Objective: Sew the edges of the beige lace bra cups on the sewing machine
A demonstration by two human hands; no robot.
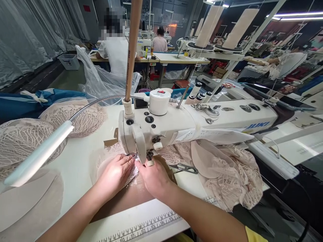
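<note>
- Workshop point(171, 13) behind, with people point(116, 55).
- Table point(78, 151), white.
- Machine point(174, 126) across it.
- Lace heap point(232, 178), right.
- Right hand point(156, 178): fingers partly hidden; cannot tell its hold.
- Left hand point(113, 176): fingers together, slightly bent, on lace; grip unclear.
- Lace point(132, 174) between hands, under the machine's head.
- Snips point(186, 168) beside the right hand.

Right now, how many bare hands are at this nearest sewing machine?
2: the left hand touching pale lace, and the right hand just right of it. The machine hides some fingers.
</note>
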